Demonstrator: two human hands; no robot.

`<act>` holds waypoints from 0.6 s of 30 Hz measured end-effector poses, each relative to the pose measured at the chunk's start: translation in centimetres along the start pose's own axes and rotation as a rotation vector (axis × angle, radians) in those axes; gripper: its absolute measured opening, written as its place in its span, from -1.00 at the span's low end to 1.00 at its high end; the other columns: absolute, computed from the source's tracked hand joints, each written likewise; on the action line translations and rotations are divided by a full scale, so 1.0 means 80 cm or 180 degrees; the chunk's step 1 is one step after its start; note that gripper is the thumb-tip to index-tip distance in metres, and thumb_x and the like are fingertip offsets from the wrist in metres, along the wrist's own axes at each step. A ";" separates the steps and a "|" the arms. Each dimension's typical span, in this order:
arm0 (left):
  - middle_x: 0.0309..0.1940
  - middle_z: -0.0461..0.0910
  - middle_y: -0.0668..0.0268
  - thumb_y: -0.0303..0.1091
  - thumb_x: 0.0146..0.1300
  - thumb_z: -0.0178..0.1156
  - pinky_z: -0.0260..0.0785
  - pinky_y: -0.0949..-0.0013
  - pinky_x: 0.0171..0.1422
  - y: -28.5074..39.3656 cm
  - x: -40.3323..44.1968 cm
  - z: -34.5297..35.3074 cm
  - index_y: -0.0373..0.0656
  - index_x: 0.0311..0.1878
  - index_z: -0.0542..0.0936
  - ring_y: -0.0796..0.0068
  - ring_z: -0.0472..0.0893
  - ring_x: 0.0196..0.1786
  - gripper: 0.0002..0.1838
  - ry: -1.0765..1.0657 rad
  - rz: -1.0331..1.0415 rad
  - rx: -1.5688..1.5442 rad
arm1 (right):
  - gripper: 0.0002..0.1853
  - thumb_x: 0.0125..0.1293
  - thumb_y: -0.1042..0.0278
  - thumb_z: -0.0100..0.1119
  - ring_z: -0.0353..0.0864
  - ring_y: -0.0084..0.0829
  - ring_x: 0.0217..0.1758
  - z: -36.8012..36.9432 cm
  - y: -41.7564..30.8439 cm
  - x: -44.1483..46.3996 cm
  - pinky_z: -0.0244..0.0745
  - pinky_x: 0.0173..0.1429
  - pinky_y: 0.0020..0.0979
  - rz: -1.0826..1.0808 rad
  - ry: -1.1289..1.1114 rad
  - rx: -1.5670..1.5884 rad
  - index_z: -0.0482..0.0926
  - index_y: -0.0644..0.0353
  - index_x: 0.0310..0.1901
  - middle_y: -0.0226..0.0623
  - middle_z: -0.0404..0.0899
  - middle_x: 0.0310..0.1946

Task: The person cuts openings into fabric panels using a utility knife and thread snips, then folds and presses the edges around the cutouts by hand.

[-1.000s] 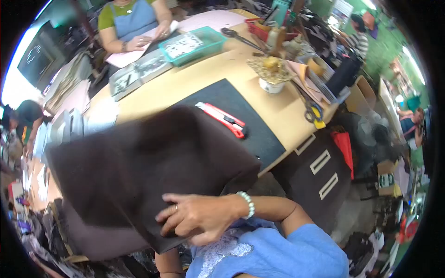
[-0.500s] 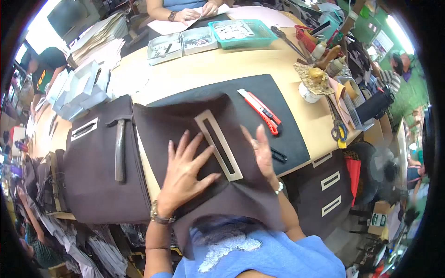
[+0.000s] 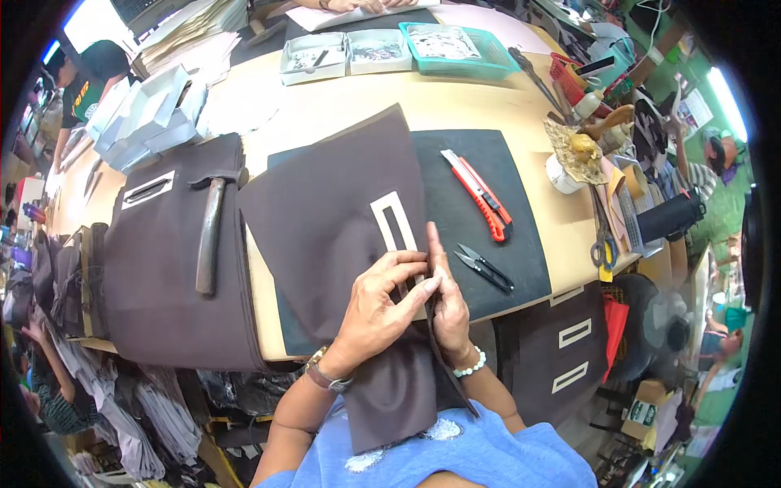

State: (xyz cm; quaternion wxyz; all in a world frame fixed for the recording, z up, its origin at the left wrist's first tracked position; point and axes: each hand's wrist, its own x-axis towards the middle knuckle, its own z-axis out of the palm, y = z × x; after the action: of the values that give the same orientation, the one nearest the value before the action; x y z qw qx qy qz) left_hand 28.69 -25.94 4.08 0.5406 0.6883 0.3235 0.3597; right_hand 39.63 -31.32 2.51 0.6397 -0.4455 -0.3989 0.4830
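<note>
A dark brown sheet (image 3: 325,203), leather or cloth, lies partly on the black mat (image 3: 521,220) and drapes over the front edge into my lap. A pale rectangular frame (image 3: 390,213) with a slot sits on it, its lower end hidden by my fingers. With thumb and fingertips, my left hand (image 3: 378,305) pinches the sheet at the frame's lower end. Opposite it, my right hand (image 3: 449,313) presses the sheet's folded edge, index finger pointing up. Right of the sheet, on the mat, are a red box cutter (image 3: 480,195) and black thread snips (image 3: 486,270).
A hammer (image 3: 211,232) rests on stacked brown sheets (image 3: 150,301) at left. Parts trays (image 3: 313,75) and a teal basket (image 3: 464,69) stand at the back, near another person's hands (image 3: 358,5). A glue pot (image 3: 563,175) and scissors (image 3: 604,248) are at right. Framed sheets (image 3: 529,358) hang below.
My hands have come together at the frame's lower end. The left has gone from lying spread on the sheet to pinching it. The sheet's far part now lies flatter, and the snips are uncovered.
</note>
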 end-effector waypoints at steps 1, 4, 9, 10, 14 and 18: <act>-0.18 0.57 0.20 -0.40 0.22 0.21 0.40 0.48 -0.13 -0.001 -0.001 -0.001 -0.39 -0.22 0.61 0.51 0.55 -0.19 -0.80 -0.0010 -0.0215 -0.0257 | -0.36 0.39 0.21 -0.48 -0.19 -0.33 0.53 0.004 -0.001 0.000 -0.22 0.52 -0.37 0.0019 0.0105 0.0076 -0.19 0.38 0.42 -0.17 -0.22 0.49; -0.16 0.58 0.24 -0.44 0.23 0.19 0.39 0.53 -0.18 -0.014 -0.001 -0.003 -0.38 -0.22 0.64 0.60 0.53 -0.22 -0.82 -0.0031 -0.0356 -0.0720 | -0.35 0.38 0.22 -0.45 -0.16 -0.33 0.53 0.005 0.001 0.000 -0.22 0.52 -0.37 0.0077 0.0138 0.0589 -0.23 0.34 0.43 -0.16 -0.23 0.49; -0.14 0.56 0.28 -0.49 0.19 0.23 0.40 0.57 -0.15 -0.015 0.000 -0.007 -0.38 -0.28 0.64 0.65 0.53 -0.21 -0.87 -0.0005 -0.0577 -0.1188 | -0.36 0.38 0.25 -0.44 -0.13 -0.34 0.52 0.010 -0.004 -0.001 -0.21 0.52 -0.37 0.0025 0.0212 0.0228 -0.20 0.31 0.44 -0.18 -0.18 0.48; -0.14 0.55 0.28 -0.50 0.18 0.23 0.40 0.58 -0.14 -0.015 -0.001 -0.006 -0.39 -0.31 0.64 0.65 0.53 -0.21 -0.89 0.0041 -0.0556 -0.1170 | -0.35 0.37 0.27 -0.43 -0.14 -0.32 0.52 0.008 -0.003 -0.001 -0.23 0.52 -0.37 -0.0008 0.0134 0.0222 -0.23 0.31 0.44 -0.14 -0.19 0.48; -0.13 0.54 0.30 -0.54 0.16 0.23 0.40 0.58 -0.09 -0.017 -0.005 -0.007 -0.38 -0.38 0.60 0.65 0.52 -0.17 -0.92 0.0264 -0.0525 -0.1410 | -0.33 0.33 0.39 -0.34 -0.12 -0.28 0.52 0.004 0.001 -0.001 -0.20 0.52 -0.34 0.0095 0.0156 0.0217 -0.24 0.26 0.45 -0.11 -0.15 0.47; -0.12 0.52 0.27 -0.48 0.07 0.22 0.29 0.54 0.01 -0.010 -0.024 -0.054 -0.30 -0.45 0.60 0.60 0.47 -0.10 -0.92 0.0760 -0.0646 -0.1831 | -0.25 0.25 0.54 -0.22 0.00 -0.25 0.49 0.005 0.009 0.003 -0.08 0.49 -0.30 0.0251 0.0188 0.0482 -0.24 0.19 0.46 -0.11 -0.09 0.46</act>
State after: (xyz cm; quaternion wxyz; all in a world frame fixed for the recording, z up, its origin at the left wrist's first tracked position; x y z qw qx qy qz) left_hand 24.00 -25.15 3.69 0.7042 0.4246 0.3367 0.4588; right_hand 39.14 -30.89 1.92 0.6635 -0.4253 -0.3243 0.5233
